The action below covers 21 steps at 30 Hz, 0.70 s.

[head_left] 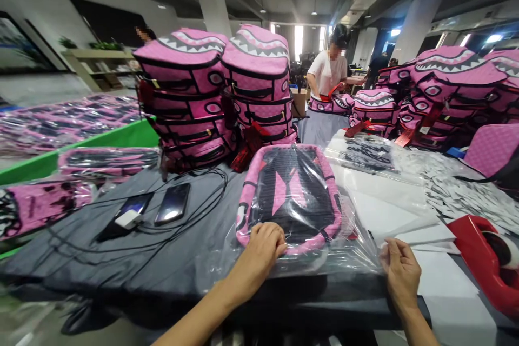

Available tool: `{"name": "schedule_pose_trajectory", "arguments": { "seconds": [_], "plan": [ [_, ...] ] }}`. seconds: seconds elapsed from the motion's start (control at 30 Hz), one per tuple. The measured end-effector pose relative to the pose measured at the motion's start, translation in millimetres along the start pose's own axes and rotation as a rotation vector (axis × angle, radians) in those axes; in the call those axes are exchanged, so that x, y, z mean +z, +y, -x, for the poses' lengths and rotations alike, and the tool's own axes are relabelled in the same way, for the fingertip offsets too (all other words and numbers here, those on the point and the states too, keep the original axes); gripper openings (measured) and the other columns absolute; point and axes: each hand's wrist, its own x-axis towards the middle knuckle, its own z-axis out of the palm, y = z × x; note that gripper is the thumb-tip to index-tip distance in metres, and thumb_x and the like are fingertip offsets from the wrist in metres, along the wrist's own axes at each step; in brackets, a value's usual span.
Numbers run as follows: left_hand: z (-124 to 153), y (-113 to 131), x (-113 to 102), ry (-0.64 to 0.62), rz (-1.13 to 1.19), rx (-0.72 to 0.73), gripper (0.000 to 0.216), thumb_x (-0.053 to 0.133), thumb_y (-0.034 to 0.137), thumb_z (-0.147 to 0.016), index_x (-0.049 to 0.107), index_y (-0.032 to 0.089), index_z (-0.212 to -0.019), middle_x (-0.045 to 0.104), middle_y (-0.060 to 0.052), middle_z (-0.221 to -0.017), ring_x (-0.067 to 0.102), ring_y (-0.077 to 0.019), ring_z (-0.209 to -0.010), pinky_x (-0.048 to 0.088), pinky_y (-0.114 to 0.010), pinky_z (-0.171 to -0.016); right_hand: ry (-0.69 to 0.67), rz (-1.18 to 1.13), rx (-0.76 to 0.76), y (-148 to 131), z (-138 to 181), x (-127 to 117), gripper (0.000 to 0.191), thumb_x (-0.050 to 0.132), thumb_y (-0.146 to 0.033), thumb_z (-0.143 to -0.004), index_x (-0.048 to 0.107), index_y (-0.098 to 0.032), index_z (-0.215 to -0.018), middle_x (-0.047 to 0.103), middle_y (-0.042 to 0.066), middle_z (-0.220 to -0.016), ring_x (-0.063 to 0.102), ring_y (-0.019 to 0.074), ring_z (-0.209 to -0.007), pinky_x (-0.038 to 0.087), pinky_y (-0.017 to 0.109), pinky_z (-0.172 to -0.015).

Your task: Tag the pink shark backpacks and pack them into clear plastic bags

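A pink and black backpack (290, 189) lies flat on the grey table (121, 248) inside a clear plastic bag (357, 248). My left hand (263, 246) presses down on the near edge of the bagged backpack, fingers curled on the plastic. My right hand (399, 270) pinches the open end of the plastic bag at the near right, beside a stack of white sheets (405, 227).
Two tall stacks of pink shark-mouth backpacks (214, 92) stand behind. Two phones (172, 203) with cables lie at left. A red tape dispenser (486, 259) sits at right. More bagged backpacks (36, 205) cover the left tables. A person in a white shirt (326, 73) works farther back.
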Motion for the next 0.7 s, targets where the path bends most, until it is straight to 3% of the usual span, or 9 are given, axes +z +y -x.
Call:
{"name": "schedule_pose_trajectory", "arguments": {
  "seconds": [0.1,0.3,0.4,0.57,0.7],
  "plan": [
    [-0.1,1.0,-4.8,-0.136,0.169,-0.111,0.02,0.045,0.027,-0.101,0.047,0.021,-0.082,0.059,-0.001,-0.09,0.051,-0.0185,-0.087,0.038,-0.037,-0.085,-0.017,0.033,-0.007,1.3,-1.8,-0.7,0.07,0.086,-0.075,-0.053,0.063,-0.017,-0.085,0.057,-0.003,-0.062,0.051,0.011,-0.053,0.044,0.018,-0.043],
    [-1.5,-1.6,-16.0,-0.296,0.303,-0.125,0.02,0.042,0.038,-0.102,0.049,0.022,-0.091,0.055,-0.003,-0.099,0.047,-0.0195,-0.094,0.039,-0.036,-0.09,-0.021,0.073,-0.036,0.5,-5.1,-1.7,0.07,0.083,-0.077,-0.056,0.064,-0.017,-0.086,0.059,-0.001,-0.065,0.052,0.0112,-0.055,0.045,0.018,-0.043],
    [-2.2,1.0,-18.6,-0.312,0.302,-0.12,0.019,0.043,0.037,-0.102,0.052,0.022,-0.094,0.056,-0.003,-0.103,0.048,-0.02,-0.098,0.037,-0.037,-0.093,-0.018,0.069,-0.036,4.3,-6.9,-3.4,0.07,0.083,-0.076,-0.056,0.064,-0.017,-0.087,0.06,-0.001,-0.067,0.052,0.011,-0.054,0.044,0.019,-0.043],
    [0.1,5.1,-17.1,-0.274,0.354,-0.128,0.022,0.049,0.037,-0.098,0.052,0.022,-0.083,0.063,-0.002,-0.106,0.052,-0.0213,-0.106,0.031,-0.041,-0.101,-0.01,0.043,-0.023,7.1,-7.7,-2.8,0.069,0.085,-0.074,-0.054,0.064,-0.017,-0.086,0.058,-0.003,-0.065,0.049,0.0101,-0.053,0.043,0.019,-0.043],
    [-1.5,4.2,-18.1,-0.243,0.454,-0.196,0.022,0.051,0.039,-0.094,0.052,0.021,-0.081,0.065,-0.003,-0.105,0.055,-0.0216,-0.103,0.034,-0.04,-0.097,-0.019,0.029,-0.026,-0.3,-4.5,-0.4,0.069,0.086,-0.074,-0.054,0.063,-0.017,-0.085,0.057,-0.003,-0.063,0.049,0.0101,-0.053,0.042,0.018,-0.042]
  ]
}}
